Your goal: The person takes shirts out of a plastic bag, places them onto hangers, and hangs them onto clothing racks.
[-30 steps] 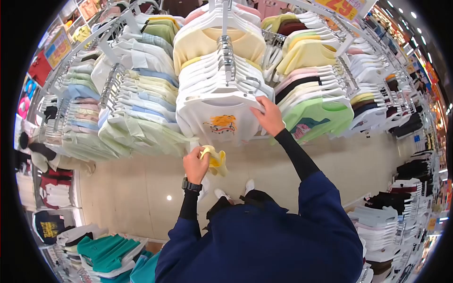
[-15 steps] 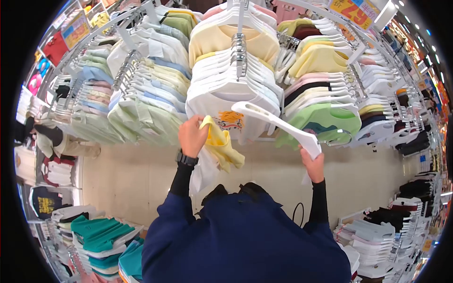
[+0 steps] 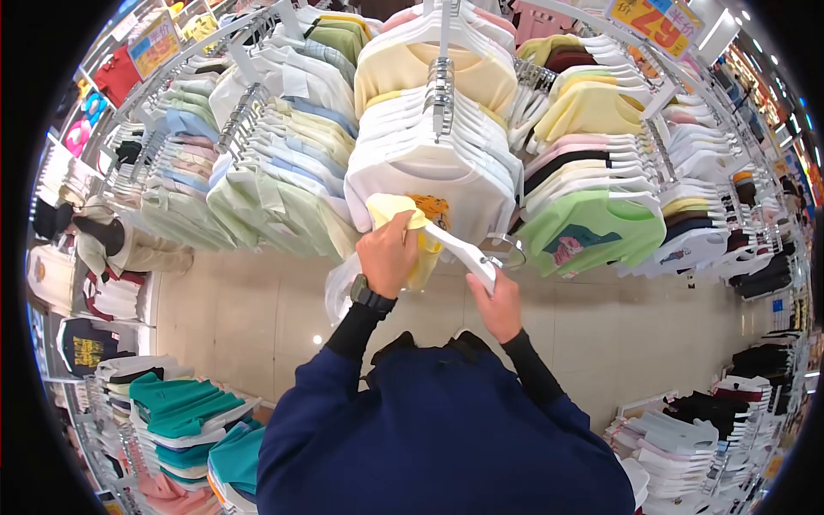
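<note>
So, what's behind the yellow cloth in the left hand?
Behind the yellow cloth hangs a white shirt; part of its orange print shows, the rest is covered. The far end of the white hanger is hidden too, perhaps inside the cloth.

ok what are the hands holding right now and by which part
The right hand grips a white hanger by one end; the left hand pinches a yellow garment near its upper edge.

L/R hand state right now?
Left hand: closed, holding the yellow garment.
Right hand: closed, holding the white hanger.
</note>
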`<move>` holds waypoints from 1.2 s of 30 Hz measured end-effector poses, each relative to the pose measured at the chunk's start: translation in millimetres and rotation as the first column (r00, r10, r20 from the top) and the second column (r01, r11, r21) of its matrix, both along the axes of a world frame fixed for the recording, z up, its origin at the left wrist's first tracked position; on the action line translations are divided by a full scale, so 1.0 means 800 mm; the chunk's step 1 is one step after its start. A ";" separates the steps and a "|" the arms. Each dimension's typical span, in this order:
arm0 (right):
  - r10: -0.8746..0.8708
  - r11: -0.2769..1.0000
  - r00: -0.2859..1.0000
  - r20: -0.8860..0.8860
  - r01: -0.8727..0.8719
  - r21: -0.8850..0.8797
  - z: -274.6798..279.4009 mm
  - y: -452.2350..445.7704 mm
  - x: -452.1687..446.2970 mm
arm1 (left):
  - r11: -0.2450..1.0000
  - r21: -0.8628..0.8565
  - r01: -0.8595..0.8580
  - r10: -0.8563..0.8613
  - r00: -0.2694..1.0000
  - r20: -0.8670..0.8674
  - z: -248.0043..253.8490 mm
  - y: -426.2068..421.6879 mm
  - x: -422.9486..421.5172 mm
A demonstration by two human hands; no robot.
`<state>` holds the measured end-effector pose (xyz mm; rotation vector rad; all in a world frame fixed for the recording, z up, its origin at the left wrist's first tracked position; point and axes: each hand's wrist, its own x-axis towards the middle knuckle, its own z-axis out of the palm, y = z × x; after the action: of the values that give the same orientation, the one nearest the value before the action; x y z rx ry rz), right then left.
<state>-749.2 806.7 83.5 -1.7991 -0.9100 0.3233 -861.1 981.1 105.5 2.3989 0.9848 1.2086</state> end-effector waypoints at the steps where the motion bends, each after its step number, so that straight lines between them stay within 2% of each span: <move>1: 0.002 1.000 1.000 -0.009 -0.002 -0.008 -0.002 0.004 -0.005 | 1.000 0.008 -0.016 0.016 0.999 0.033 -0.005 -0.002 0.000; 2: 0.004 1.000 1.000 -0.017 -0.005 -0.017 -0.004 0.006 -0.009 | 0.999 -0.023 -0.042 0.044 0.994 0.101 -0.011 -0.001 -0.003; 5: 0.038 0.999 0.998 -0.046 -0.040 -0.025 -0.004 -0.003 -0.009 | 0.972 0.097 -0.214 0.202 0.972 0.118 -0.012 0.029 -0.019; 9: 0.093 0.987 0.994 -0.051 -0.099 -0.127 -0.001 -0.027 -0.007 | 0.980 0.090 -0.175 0.169 0.983 0.068 -0.005 0.025 -0.020; 12: 0.045 0.997 0.998 -0.048 -0.048 -0.052 -0.008 -0.025 -0.015 | 0.998 0.023 -0.062 0.062 0.998 0.021 -0.017 0.010 -0.010; 15: 0.048 0.997 0.999 0.001 -0.048 -0.065 -0.027 -0.013 -0.011 | 0.994 0.025 0.102 -0.103 0.994 0.038 -0.021 -0.035 0.003; 19: 0.075 0.997 0.997 0.006 -0.075 0.030 -0.037 0.007 -0.002 | 0.971 -0.064 0.230 -0.228 0.973 0.040 -0.015 -0.101 0.010; 21: 0.078 0.989 0.997 0.004 -0.078 0.126 -0.031 0.013 0.001 | 0.956 -0.104 0.276 -0.270 0.960 0.069 -0.013 -0.104 0.011; 26: 0.085 0.991 0.994 0.069 -0.091 0.100 -0.057 0.010 0.031 | 0.899 -0.161 0.407 -0.387 0.911 0.141 -0.009 -0.086 0.004; 30: 0.125 0.991 0.992 0.026 -0.126 0.047 -0.039 -0.003 0.064 | 0.940 -0.187 0.287 -0.295 0.955 -0.017 0.019 -0.047 -0.018; 32: 0.171 0.985 0.985 0.036 -0.172 0.028 -0.022 -0.011 0.081 | 0.968 -0.121 0.218 -0.226 0.973 -0.050 0.027 -0.022 -0.024; 36: 0.250 0.962 0.960 0.126 -0.232 -0.147 0.013 -0.025 0.114 | 0.992 0.066 0.104 -0.096 0.989 -0.115 0.048 0.023 -0.026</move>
<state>-657.8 787.0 93.5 -1.8507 -1.2405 0.4205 -882.0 999.4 144.1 2.5632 0.8536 1.1028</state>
